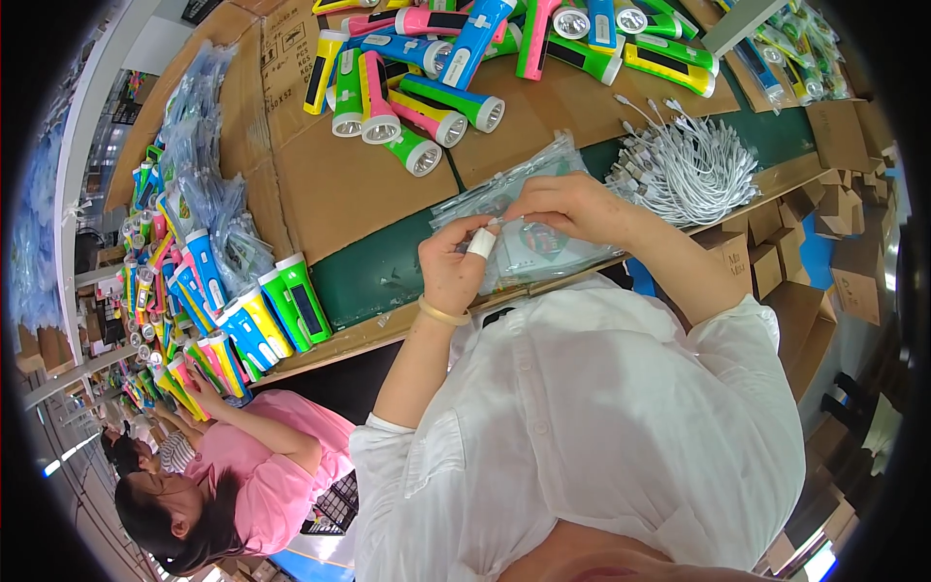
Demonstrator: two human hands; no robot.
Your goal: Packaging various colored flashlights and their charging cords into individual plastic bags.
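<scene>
My left hand (454,264) and my right hand (574,208) meet at the table's near edge, fingertips pinched close together. What they pinch is too small and too covered to make out. A white wrap (481,242) shows around a digit of my left hand. Beneath both hands lies a stack of clear plastic bags (553,254) with green print. Right of my right hand sits a heap of white charging cables (684,165). Beyond the bags, flashlights (417,152) in green, blue, pink and yellow lie piled on cardboard.
Flat cardboard (320,184) covers much of the green tabletop (373,276). Upright flashlights (296,301) and more plastic bags (208,145) stand at left. A co-worker in pink (291,451) handles flashlights at lower left. Cardboard boxes (844,213) crowd the right side.
</scene>
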